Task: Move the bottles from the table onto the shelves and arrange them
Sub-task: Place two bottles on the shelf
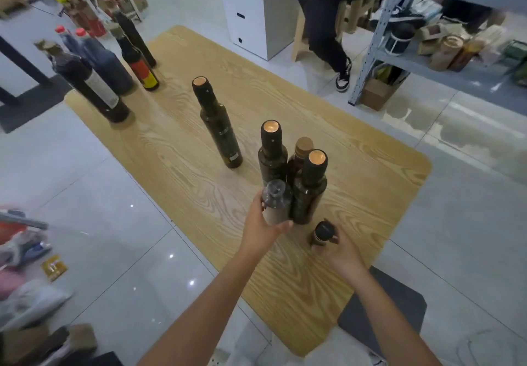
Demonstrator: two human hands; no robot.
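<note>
On the wooden table [182, 171], my left hand [261, 223] grips a small clear-capped bottle [276, 203] at the near side of a tight cluster of dark bottles [309, 186]. To its right, my right hand [340, 248] is closed around a short dark jar with a black lid [323, 233]. One tall dark bottle [218, 123] stands alone at mid-table. Several more dark bottles [94, 74], two with red caps, stand at the far left end. The grey metal shelves [379, 43] are at the upper right.
A seated person's legs [328, 34] and a wooden stool are beyond the table, next to a white cabinet [251, 14]. The shelf's low tier holds jars and packets [450, 49]. Bags lie on the floor at left [25, 251]. A dark mat [399, 311] sits by the table's near corner.
</note>
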